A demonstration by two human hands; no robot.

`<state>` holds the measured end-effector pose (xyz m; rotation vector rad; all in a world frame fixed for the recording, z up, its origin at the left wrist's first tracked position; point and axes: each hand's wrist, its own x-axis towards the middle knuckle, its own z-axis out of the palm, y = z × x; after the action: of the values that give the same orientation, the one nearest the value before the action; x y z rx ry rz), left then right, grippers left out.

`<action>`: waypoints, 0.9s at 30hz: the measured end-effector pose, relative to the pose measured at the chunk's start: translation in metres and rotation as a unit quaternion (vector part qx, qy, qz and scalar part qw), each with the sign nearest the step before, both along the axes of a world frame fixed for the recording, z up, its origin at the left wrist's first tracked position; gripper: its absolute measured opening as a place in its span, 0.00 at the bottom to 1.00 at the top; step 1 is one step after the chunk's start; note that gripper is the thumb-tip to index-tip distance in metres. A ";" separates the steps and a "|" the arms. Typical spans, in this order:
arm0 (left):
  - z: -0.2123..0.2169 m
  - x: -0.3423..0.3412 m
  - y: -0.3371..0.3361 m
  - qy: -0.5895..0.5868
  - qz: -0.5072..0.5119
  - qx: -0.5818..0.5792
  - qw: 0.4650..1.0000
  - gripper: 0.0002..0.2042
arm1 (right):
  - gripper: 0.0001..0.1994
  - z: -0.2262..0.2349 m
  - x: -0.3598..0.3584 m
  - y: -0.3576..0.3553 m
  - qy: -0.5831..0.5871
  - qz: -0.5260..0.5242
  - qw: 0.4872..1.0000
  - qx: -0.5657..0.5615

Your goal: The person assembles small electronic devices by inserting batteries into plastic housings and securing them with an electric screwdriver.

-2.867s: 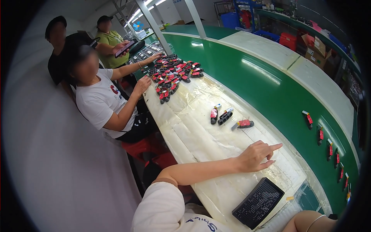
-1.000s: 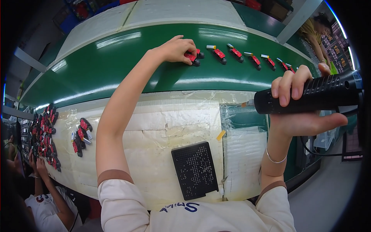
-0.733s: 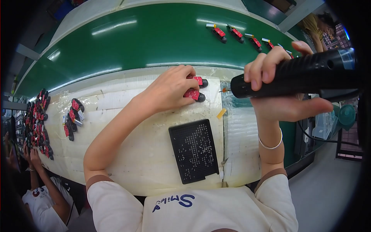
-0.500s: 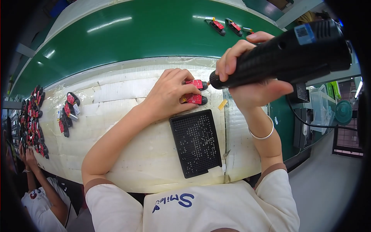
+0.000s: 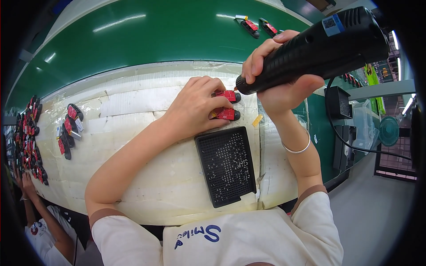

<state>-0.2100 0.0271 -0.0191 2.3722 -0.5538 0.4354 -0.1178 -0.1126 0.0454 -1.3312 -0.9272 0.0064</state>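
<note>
Red parts (image 5: 226,104), small, light and stiff, lay centre frame pinned under the left hand (image 5: 195,106), best pinched by their edges, while the right hand (image 5: 279,75) clenched the screwdriver (image 5: 319,44).

Small blue-and-white square label (image 5: 330,25) near the black power screwdriver's (image 5: 319,46) rear end

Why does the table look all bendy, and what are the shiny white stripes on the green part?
In the head view, the fisheye lens bends the straight edge of the white-covered table and darkens the picture's corners; the white stripes on the green conveyor belt are glare from ceiling lights; the black electric screwdriver in the right hand looks huge because it is close to the camera.
</note>
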 end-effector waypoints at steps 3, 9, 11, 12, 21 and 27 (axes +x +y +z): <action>-0.001 0.000 0.000 0.000 0.002 0.000 1.000 0.14 | 0.44 -0.002 0.002 0.002 -0.006 -0.010 1.000 -0.009; -0.003 0.001 -0.004 0.001 0.003 -0.012 1.000 0.14 | 0.44 -0.018 0.020 0.002 0.028 0.096 0.991 0.090; -0.004 0.001 -0.004 -0.011 0.003 -0.015 1.000 0.14 | 0.45 -0.020 0.021 0.002 0.023 0.117 0.988 0.103; -0.004 0.001 -0.004 -0.008 0.002 -0.018 1.000 0.14 | 0.45 -0.021 0.022 0.002 0.016 0.138 0.983 0.118; -0.004 -0.003 -0.002 -0.029 0.026 0.000 0.999 0.18 | 0.49 0.020 -0.015 -0.026 -0.044 0.235 0.962 0.135; -0.002 -0.004 0.008 0.000 -0.007 -0.027 1.000 0.17 | 0.49 0.006 -0.040 -0.053 -0.010 0.243 0.969 0.049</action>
<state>-0.2141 0.0353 -0.0207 2.3149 -0.5512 0.4397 -0.1580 -0.1653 0.0517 -0.9886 -1.2364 0.3211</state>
